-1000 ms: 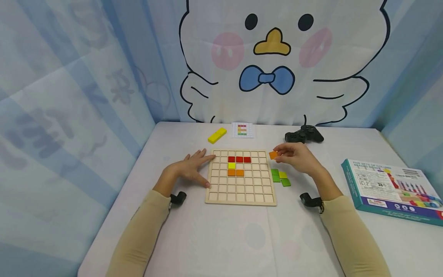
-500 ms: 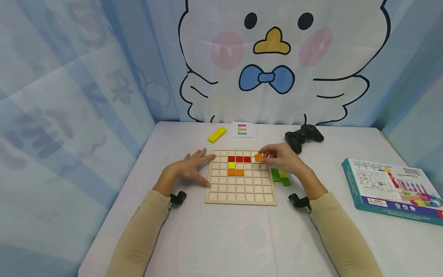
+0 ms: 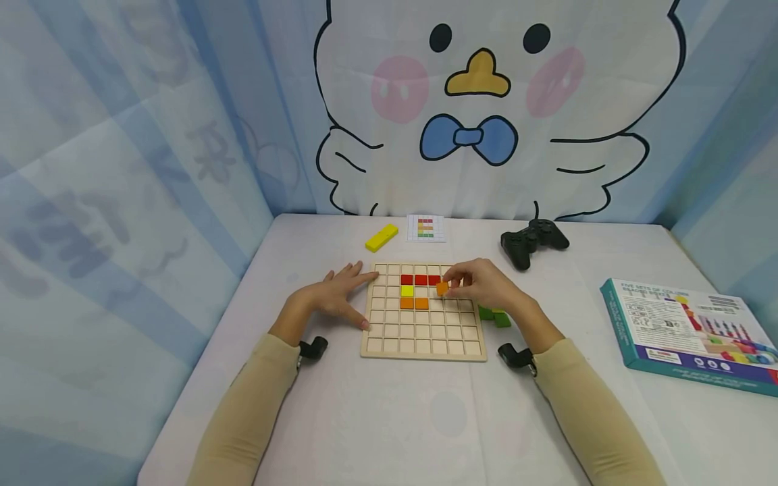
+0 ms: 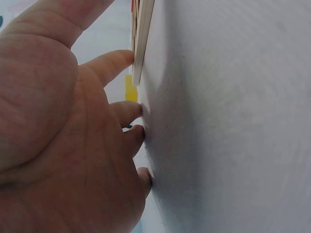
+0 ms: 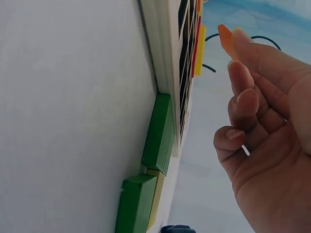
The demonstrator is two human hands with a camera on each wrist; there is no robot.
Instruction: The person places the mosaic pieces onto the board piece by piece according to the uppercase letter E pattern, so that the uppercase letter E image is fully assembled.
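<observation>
A wooden grid board (image 3: 423, 347) lies on the table in the head view. Three red tiles (image 3: 420, 279) form a row on it, above a yellow tile (image 3: 406, 291) and two orange tiles (image 3: 414, 304). My right hand (image 3: 486, 282) pinches another orange tile (image 3: 442, 289) between thumb and finger, above the board's right part; the right wrist view shows this orange tile (image 5: 226, 41) raised off the board. With fingers spread, my left hand (image 3: 335, 291) rests at the board's left edge, thumb and index finger touching the frame. Green tiles (image 3: 502, 319) lie partly hidden beside the board's right edge.
Behind the board are a yellow block (image 3: 381, 237) and a small pattern card (image 3: 426, 229). A black game controller (image 3: 533, 241) stands at the back right. A flat printed box (image 3: 693, 337) lies at the far right. A patterned curtain (image 3: 474, 182) hangs behind the table.
My right hand has moved left from beside the board to over it, carrying the orange tile toward the area right of the placed tiles. My left hand has stayed in place.
</observation>
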